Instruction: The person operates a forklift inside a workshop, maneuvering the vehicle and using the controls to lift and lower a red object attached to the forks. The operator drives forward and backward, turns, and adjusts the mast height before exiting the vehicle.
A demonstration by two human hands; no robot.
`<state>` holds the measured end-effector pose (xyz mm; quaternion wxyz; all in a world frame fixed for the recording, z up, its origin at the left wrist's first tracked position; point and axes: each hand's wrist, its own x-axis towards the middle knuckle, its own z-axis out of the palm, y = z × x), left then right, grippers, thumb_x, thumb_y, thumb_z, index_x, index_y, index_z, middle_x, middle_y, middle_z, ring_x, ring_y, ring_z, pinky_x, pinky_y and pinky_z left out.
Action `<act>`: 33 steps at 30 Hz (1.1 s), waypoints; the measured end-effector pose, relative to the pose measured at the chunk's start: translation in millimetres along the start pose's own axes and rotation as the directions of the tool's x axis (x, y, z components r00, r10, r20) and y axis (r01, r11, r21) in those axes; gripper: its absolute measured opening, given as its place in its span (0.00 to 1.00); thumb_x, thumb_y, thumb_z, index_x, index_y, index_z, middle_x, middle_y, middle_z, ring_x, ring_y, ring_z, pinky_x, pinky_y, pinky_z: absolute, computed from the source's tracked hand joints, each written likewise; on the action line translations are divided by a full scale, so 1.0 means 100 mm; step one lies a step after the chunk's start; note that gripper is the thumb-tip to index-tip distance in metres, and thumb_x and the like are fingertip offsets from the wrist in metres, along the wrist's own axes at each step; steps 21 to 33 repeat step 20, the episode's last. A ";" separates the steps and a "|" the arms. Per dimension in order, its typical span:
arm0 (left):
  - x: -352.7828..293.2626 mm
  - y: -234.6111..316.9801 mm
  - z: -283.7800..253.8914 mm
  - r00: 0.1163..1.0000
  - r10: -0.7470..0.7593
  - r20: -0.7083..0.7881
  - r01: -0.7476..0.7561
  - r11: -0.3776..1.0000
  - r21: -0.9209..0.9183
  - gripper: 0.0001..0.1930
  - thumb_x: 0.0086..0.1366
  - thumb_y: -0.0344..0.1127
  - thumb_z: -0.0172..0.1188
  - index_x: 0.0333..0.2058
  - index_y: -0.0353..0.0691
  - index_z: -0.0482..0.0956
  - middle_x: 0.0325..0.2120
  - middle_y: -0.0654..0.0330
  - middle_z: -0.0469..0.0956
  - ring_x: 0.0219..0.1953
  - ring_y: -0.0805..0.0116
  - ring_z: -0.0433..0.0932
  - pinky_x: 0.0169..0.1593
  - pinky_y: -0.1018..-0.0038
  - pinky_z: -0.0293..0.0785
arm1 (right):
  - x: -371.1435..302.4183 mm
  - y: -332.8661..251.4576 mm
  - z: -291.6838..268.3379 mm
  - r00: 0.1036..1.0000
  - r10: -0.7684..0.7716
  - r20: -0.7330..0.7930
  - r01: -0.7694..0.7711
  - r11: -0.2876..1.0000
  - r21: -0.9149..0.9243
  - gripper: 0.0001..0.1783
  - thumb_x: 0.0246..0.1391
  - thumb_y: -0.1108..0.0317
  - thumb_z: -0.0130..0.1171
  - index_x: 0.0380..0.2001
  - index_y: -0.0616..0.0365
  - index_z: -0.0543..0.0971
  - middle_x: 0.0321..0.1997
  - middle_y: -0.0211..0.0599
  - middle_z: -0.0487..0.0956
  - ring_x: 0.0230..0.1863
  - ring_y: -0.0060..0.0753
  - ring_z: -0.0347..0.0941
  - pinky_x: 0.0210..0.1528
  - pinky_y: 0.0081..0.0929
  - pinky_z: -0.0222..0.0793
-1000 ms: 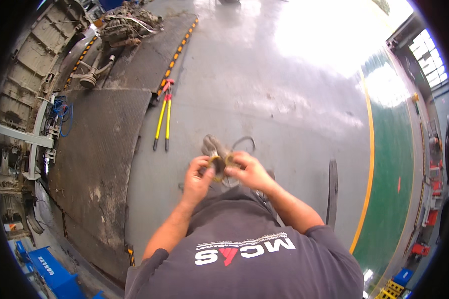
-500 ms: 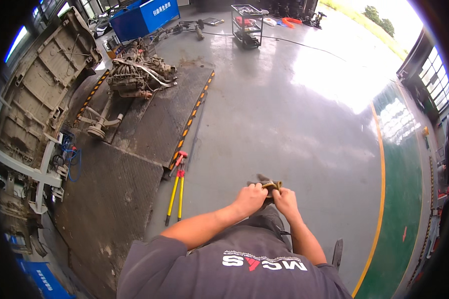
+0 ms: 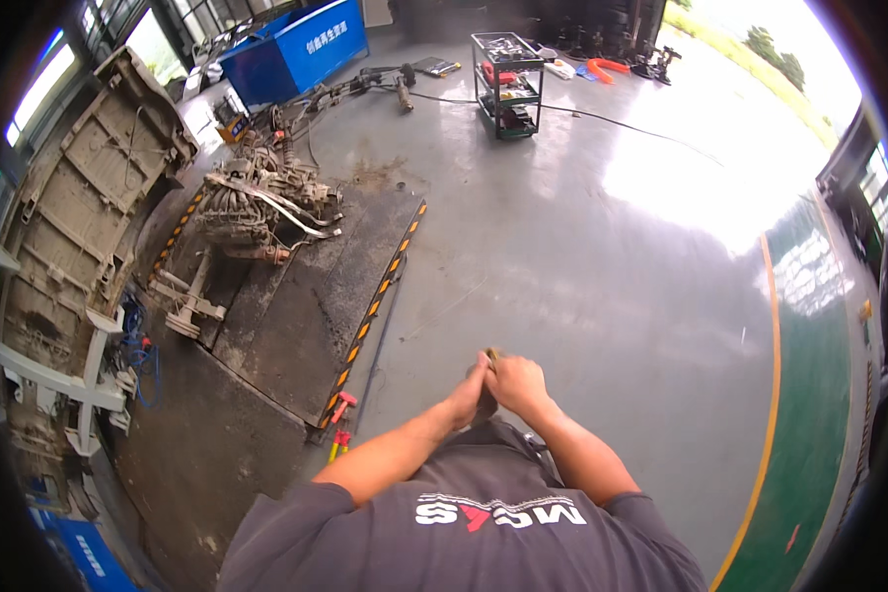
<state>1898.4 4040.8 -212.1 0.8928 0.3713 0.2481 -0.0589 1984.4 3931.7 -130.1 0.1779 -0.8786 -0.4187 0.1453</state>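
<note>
In front of my body, my left hand (image 3: 463,401) and my right hand (image 3: 520,385) are close together, with their fingertips meeting. Between them is a crumpled olive-brown piece of cloth that looks like a work glove (image 3: 493,353); only a small part sticks out past the fingers. My right hand is closed around it. The left hand presses against it with its thumb side up, and most of its fingers are hidden. Left of my left forearm, the red and yellow ends of a long-handled tool (image 3: 339,444) show by the ramp corner, with a red-headed tool (image 3: 343,406) beside it.
On the left is a dark platform (image 3: 296,345) with a striped edge, carrying a dirty engine (image 3: 257,202). A tilted vehicle body (image 3: 89,187) stands beyond it. Farther off are a blue bin (image 3: 316,49) and a tool cart (image 3: 508,84). A cable (image 3: 622,121) crosses the floor.
My hands have moved slightly left and closer together, and less of the glove shows now. The view has shifted, so the long-handled tool is mostly behind my left arm.
</note>
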 end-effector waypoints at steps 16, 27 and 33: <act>4.26 3.41 0.14 0.990 0.093 0.110 -0.094 0.996 0.001 0.16 0.78 0.40 0.53 0.54 0.38 0.83 0.50 0.56 0.85 0.49 0.64 0.83 0.56 0.64 0.80 | 4.58 1.22 -1.83 0.968 -0.148 -0.203 0.124 0.984 -0.126 0.17 0.58 0.56 0.61 0.25 0.59 0.86 0.32 0.49 0.86 0.33 0.57 0.85 0.38 0.51 0.81; 5.67 4.30 0.35 0.965 -0.109 0.238 0.139 0.984 -0.114 0.28 0.76 0.59 0.53 0.54 0.39 0.83 0.51 0.56 0.85 0.47 0.62 0.82 0.55 0.63 0.80 | 5.36 1.30 -2.00 0.921 -0.303 -0.246 0.248 0.941 -0.230 0.14 0.56 0.60 0.66 0.23 0.58 0.83 0.29 0.44 0.84 0.31 0.52 0.84 0.37 0.49 0.80; 5.67 4.30 0.35 0.965 -0.109 0.238 0.139 0.984 -0.114 0.28 0.76 0.59 0.53 0.54 0.39 0.83 0.51 0.56 0.85 0.47 0.62 0.82 0.55 0.63 0.80 | 5.36 1.30 -2.00 0.921 -0.303 -0.246 0.248 0.941 -0.230 0.14 0.56 0.60 0.66 0.23 0.58 0.83 0.29 0.44 0.84 0.31 0.52 0.84 0.37 0.49 0.80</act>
